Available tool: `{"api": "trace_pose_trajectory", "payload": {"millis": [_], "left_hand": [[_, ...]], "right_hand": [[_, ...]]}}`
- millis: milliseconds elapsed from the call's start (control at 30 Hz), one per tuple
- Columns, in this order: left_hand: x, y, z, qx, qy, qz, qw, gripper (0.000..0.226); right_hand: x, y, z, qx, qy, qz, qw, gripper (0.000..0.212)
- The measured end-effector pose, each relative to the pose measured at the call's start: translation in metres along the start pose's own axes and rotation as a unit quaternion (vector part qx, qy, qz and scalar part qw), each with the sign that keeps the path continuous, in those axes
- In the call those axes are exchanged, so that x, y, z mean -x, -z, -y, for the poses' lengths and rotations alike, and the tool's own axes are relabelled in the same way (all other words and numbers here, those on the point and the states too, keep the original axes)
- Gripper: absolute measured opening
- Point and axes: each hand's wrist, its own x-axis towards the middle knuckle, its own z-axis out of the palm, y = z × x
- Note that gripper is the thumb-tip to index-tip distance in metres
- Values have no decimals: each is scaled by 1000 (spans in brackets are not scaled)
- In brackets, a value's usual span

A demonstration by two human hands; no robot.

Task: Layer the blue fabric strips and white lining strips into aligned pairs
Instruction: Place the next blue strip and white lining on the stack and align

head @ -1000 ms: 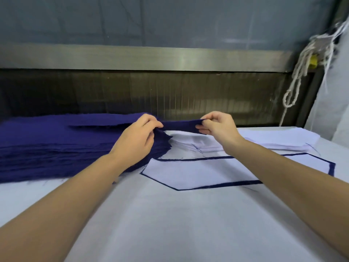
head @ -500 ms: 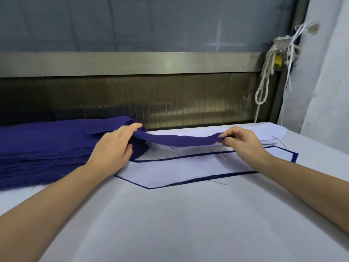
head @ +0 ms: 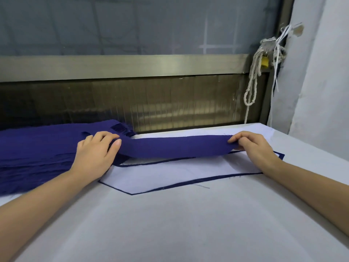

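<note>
We see one blue strip [head: 175,148] held off the table, spanning left to right with a slight sag, left hand [head: 94,154] and right hand [head: 253,148] gripping its ends. Blue stack [head: 37,148] sits far left. Below, white lining [head: 179,173] lies flat on a blue piece [head: 281,156], with a thin blue edge showing around it.

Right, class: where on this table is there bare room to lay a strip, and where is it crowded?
Free: the white table, near half, between the forearms, in front of the blue-edged white lining piece; also right of the right hand. Crowded far left: dark blue fabric stack, left hand, held blue strip.
</note>
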Motion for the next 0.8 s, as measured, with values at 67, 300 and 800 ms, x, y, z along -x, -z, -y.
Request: {"api": "trace_pose_trajectory", "payload": {"millis": [67,300,800], "left_hand": [[2,3,0,34,-13,-1,999,35],[18,18,2,116,-47,-43,991,25],[42,16,-5,140,-98,-5,985,23]], "right_hand": [[-2,-1,-3,22,6,0,1000,22],[-7,4,-9,84,23,-21,996,27],[-8,22,-17,63,28,-53,996,48]]}}
